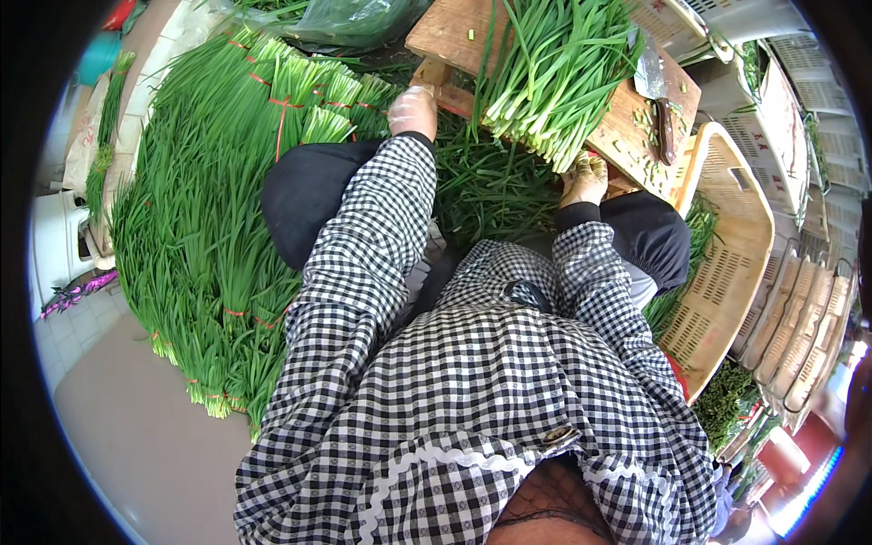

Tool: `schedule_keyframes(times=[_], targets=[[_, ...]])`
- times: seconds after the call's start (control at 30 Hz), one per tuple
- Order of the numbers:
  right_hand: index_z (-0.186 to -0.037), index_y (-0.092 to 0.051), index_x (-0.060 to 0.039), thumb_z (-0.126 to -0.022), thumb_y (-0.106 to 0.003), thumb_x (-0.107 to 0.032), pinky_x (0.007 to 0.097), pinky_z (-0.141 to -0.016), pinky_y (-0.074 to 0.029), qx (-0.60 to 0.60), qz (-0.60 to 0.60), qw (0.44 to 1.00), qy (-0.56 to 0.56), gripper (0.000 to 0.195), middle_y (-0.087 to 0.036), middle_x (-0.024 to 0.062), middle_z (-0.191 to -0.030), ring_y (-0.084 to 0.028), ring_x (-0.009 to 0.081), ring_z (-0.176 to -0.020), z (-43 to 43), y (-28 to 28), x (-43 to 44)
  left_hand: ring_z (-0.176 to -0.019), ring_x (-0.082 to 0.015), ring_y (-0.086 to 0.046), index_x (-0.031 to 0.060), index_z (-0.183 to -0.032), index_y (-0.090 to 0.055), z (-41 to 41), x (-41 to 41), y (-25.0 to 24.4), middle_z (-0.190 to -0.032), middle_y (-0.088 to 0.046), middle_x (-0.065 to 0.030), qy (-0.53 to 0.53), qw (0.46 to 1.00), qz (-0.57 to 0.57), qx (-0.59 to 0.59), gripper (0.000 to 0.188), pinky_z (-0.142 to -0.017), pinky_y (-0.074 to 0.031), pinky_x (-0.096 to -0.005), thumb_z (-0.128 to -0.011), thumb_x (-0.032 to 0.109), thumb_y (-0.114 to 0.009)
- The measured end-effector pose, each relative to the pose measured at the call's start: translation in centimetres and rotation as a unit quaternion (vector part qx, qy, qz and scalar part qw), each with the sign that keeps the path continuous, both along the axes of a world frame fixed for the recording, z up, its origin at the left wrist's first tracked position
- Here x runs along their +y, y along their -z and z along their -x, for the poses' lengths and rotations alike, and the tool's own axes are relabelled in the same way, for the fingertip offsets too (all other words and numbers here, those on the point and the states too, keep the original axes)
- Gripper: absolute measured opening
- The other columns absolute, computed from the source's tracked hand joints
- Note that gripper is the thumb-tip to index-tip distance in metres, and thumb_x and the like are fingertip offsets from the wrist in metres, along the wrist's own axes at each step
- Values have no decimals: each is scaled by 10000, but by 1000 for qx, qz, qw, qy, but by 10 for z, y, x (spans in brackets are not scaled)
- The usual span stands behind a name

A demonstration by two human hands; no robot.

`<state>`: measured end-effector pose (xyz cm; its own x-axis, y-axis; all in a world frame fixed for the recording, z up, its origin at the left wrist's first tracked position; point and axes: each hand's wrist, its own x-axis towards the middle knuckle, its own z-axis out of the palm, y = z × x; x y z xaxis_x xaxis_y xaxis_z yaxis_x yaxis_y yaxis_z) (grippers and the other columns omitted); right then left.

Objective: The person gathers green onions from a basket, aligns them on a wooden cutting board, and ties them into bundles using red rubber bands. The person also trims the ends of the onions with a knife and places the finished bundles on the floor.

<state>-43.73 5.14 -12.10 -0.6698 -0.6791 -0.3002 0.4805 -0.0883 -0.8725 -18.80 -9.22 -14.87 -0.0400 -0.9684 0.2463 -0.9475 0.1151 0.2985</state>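
A thick sheaf of loose green garlic chives (552, 82) lies across a wooden board (449, 30), its pale cut ends pointing toward me. My right hand (586, 178), with tape on its fingers, is at the board's near edge, just beside those ends; its fingertips are partly hidden. My left hand (413, 112), in a thin clear covering, is at the board's left side, by a wooden support; its fingers are hidden from view. A cleaver with a brown wooden handle (663, 129) rests on the right of the board among small chive trimmings (644, 116).
Chive bundles tied with red bands (225, 184) form a large heap at left. A clear plastic bag (347, 24) is beyond it. Loose chives (490, 184) lie between my knees. A cream plastic crate (722, 272) stands at right, with white crates (763, 129) behind.
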Motion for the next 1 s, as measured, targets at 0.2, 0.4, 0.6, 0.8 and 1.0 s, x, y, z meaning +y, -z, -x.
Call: schedule_keyframes(times=[0.2,0.4,0.6,0.8,1.0], targets=[[-893,-652,-39,-853,-701,-74,221,-591,-450,125,-58,990,-3,73,-635,8,-781,-568,95,-685,3,-42,16,-822,-312,-652,89,-918,-667,12,-4,-63,-873,-670,-121,51,990,83,105,144,-739,-519,-415,-827,201,-662],[-915,-673,33,-795,-732,-126,297,-724,-485,517,-77,853,5,208,-653,113,-804,-602,184,-735,30,-61,-5,-698,-339,-616,114,-840,-670,38,-16,-122,-771,-640,-134,135,953,224,154,88,-628,-493,-431,-808,194,-688],[-900,-700,-27,-758,-746,-174,375,-720,-491,580,-178,794,-33,210,-647,163,-834,-629,284,-782,52,-71,-30,-866,-301,-653,92,-955,-692,40,-55,-114,-934,-682,-112,119,987,102,41,187,-766,-520,-412,-814,214,-686],[-871,-689,-16,-771,-717,-81,364,-707,-485,669,-10,743,24,123,-621,128,-819,-609,272,-751,50,-99,-48,-865,-298,-655,109,-920,-670,60,-44,-155,-872,-673,-99,174,980,92,-4,133,-754,-523,-419,-851,212,-622],[-917,-704,-140,-673,-732,-29,381,-695,-474,847,144,505,-85,270,-641,54,-921,-582,281,-841,12,-166,-59,-794,-251,-619,129,-854,-631,83,-30,-178,-755,-587,-64,346,892,286,-52,101,-712,-501,-370,-785,133,-559]])
